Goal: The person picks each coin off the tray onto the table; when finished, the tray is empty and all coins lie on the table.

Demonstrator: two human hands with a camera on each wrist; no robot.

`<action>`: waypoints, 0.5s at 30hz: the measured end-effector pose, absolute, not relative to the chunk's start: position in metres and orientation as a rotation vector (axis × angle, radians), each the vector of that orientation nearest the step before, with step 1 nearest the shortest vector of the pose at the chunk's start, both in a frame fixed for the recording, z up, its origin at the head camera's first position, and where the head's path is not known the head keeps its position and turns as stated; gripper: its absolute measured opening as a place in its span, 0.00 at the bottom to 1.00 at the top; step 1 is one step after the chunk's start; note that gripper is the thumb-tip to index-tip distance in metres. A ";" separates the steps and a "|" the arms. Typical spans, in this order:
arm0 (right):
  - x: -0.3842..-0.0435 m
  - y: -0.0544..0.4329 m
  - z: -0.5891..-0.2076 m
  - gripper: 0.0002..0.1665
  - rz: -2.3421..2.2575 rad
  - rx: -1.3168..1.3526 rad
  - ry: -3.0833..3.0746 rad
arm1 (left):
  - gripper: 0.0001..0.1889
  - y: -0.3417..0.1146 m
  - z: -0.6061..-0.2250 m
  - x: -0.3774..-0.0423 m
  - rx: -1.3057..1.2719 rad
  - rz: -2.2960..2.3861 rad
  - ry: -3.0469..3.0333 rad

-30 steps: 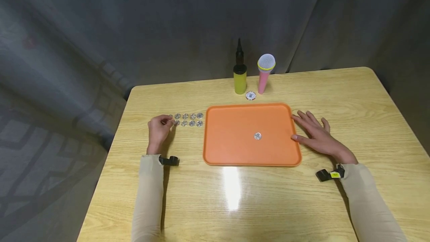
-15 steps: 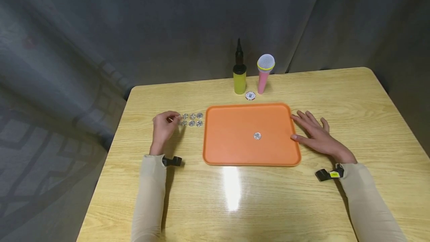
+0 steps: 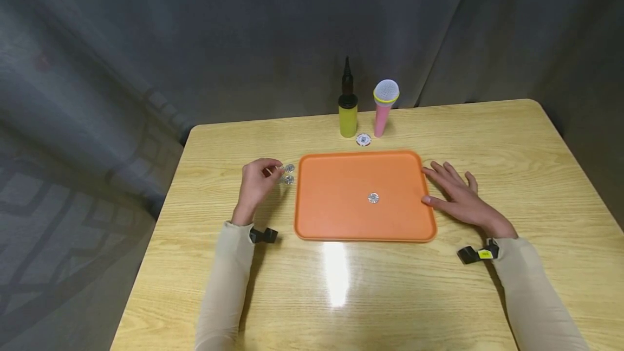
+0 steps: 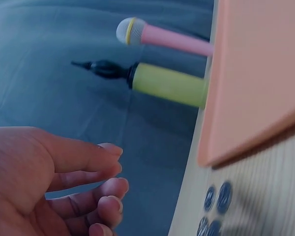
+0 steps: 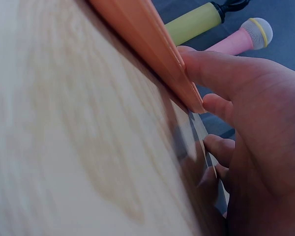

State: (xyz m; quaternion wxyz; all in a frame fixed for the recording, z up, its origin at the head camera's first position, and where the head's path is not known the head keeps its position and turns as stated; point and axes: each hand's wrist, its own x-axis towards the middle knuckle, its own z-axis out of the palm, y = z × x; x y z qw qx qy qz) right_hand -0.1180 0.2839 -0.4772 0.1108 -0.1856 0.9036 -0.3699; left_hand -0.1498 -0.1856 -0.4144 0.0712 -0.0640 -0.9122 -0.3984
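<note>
My left hand [image 3: 257,182] hovers at the small silvery round discs [image 3: 290,180] left of the tray, fingers loosely curled. In the left wrist view a gap shows between thumb and fingers, with nothing held. Several patterned discs [image 4: 224,196] show on the table beyond the fingertips; in the head view the hand covers the left part of their two rows. The orange tray [image 3: 336,188] lies flat, with one similar disc [image 3: 373,198] on it. My right hand [image 3: 455,199] is spread at the tray's right edge, thumb and index finger touching the rim.
Behind the tray stand a yellow-green hand pump [image 3: 348,122] with a black nozzle and a pink toy microphone [image 3: 382,118]. A white-and-red poker chip [image 3: 363,140] lies in front of them. A dark curtain [image 3: 273,42] hangs behind the wooden table [image 3: 390,297].
My left hand has moved right along the rows of discs towards the tray, covering more of them in the head view. The right hand and the tray have stayed in place.
</note>
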 end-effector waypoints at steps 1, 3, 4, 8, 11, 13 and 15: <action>-0.118 0.284 -0.477 0.46 -1.084 -0.544 2.654 | 0.07 -0.182 -0.415 -0.150 -0.212 -1.205 -2.747; -0.118 0.284 -0.478 0.46 -1.082 -0.543 2.655 | 0.08 -0.176 -0.416 -0.151 -0.254 -1.213 -2.756; -0.118 0.284 -0.478 0.46 -1.082 -0.543 2.655 | 0.07 -0.172 -0.417 -0.152 -0.268 -1.218 -2.760; -0.118 0.284 -0.478 0.46 -1.092 -0.548 2.650 | 0.08 -0.157 -0.418 -0.154 -0.335 -1.216 -2.770; -0.118 0.284 -0.478 0.46 -1.096 -0.552 2.651 | 0.07 -0.146 -0.419 -0.155 -0.387 -1.211 -2.776; -0.118 0.284 -0.478 0.45 -1.096 -0.553 2.653 | 0.07 -0.138 -0.419 -0.155 -0.412 -1.197 -2.784; -0.118 0.284 -0.478 0.45 -1.092 -0.551 2.656 | 0.06 -0.131 -0.418 -0.155 -0.435 -1.175 -2.799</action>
